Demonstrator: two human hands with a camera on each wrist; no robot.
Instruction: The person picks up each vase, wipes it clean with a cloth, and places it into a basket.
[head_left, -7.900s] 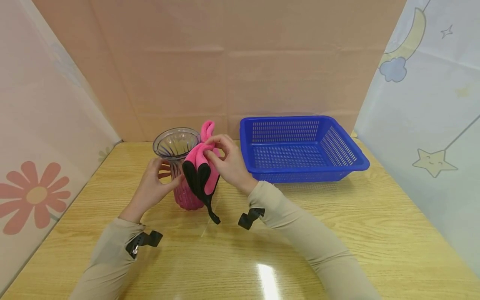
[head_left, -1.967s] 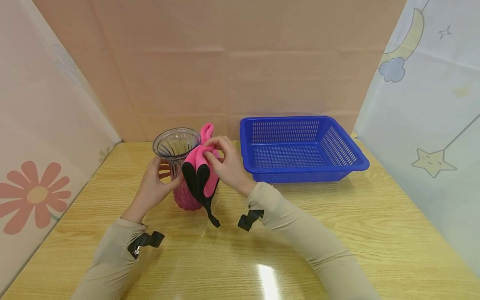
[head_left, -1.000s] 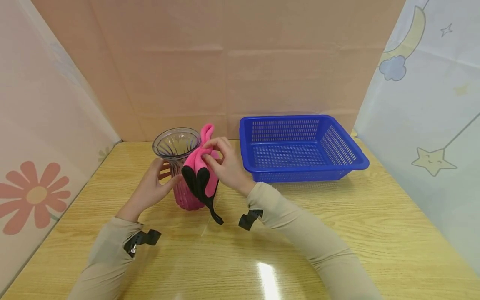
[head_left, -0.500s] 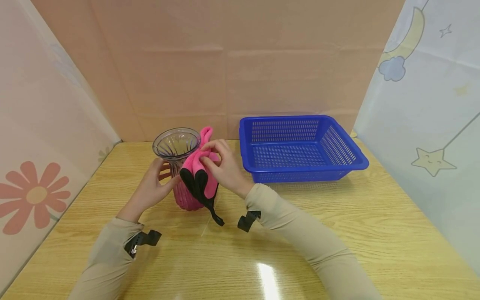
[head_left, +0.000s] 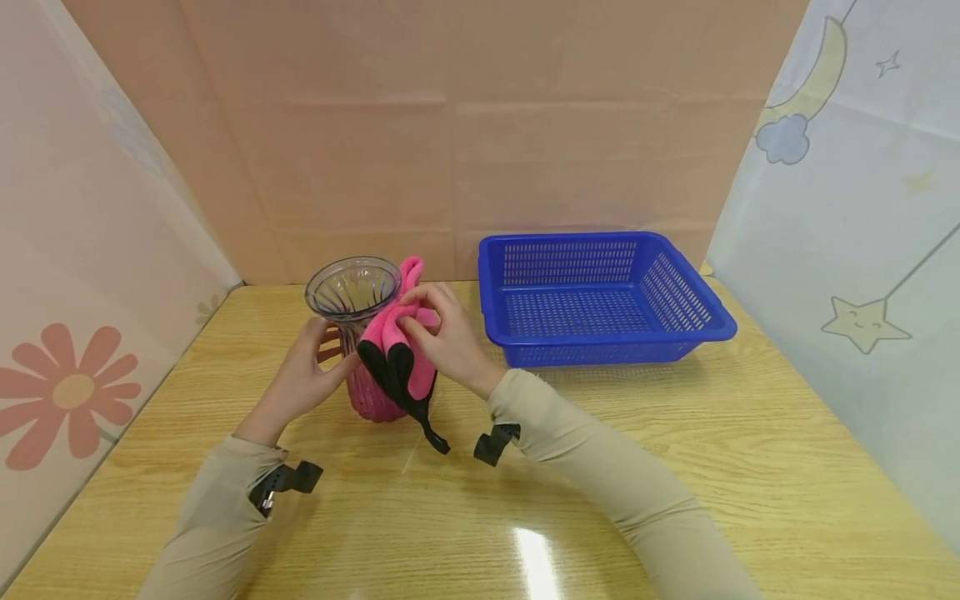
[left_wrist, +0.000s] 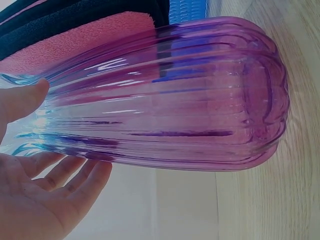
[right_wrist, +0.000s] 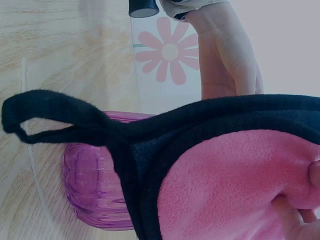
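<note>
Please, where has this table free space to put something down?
The widest bare patch of table lies right of the right sleeve, in front of the blue basket. Another lies between that sleeve and the left sleeve. Crowded: around the glass vase, held by the left hand, with the right hand pinching a black-edged pink cloth beside it.

Free room: near desk; right desk, near side of blue basket. Obstacles: vase, left; pink-and-black cloth, at vase's right side; blue basket, far right.
</note>
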